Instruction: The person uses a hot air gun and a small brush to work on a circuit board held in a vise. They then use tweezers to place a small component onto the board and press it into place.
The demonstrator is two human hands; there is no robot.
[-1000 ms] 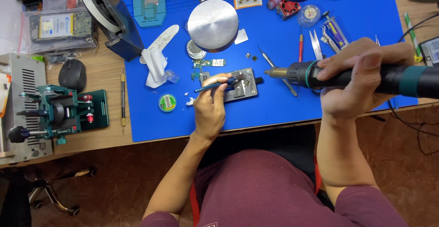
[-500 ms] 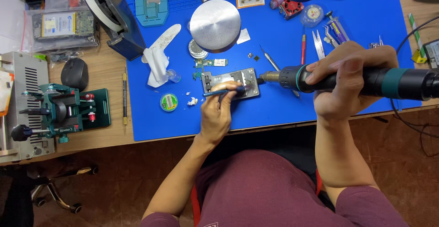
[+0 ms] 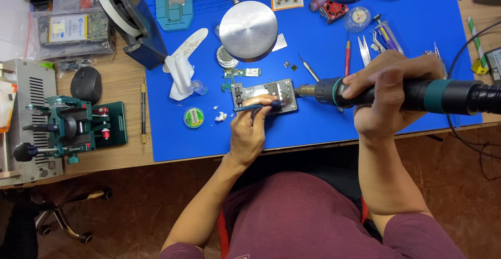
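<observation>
Blue silicone covers most of my bench: the work mat [image 3: 323,134] spreads from the tape dispenser [image 3: 130,21] at the far left to the cable side on my right, lying on the wooden table [image 3: 112,89]. To the left of the mat, on the bare wood, stands a green clamping jig [image 3: 73,126], with a grey metal box [image 3: 26,118] beside it and a dark mouse [image 3: 86,84] just behind it.

Near the far edge of the mat sits a round silver disc [image 3: 248,30] on a stalk. My right hand [image 3: 389,94] is wrapped tight around the hot air gun [image 3: 402,93], a black barrel with teal rings, all fingers closed on it, and its cable runs off to the right. The metal nozzle points left and ends just beside the right edge of the grey metal holder plate [image 3: 263,96] in the middle of the mat.

My left hand [image 3: 250,134] rests on the mat just in front of that plate, fingers pinched together on blue-handled tweezers [image 3: 255,106], whose tips lie over the plate's near right part, close to the nozzle.

White crumpled tissue [image 3: 180,74] lies left of the plate. A small green circuit board [image 3: 242,74] lies just behind the plate, apart from it. A little round green tin [image 3: 193,117] sits near my left hand, with white scraps [image 3: 221,116] between them.
</observation>
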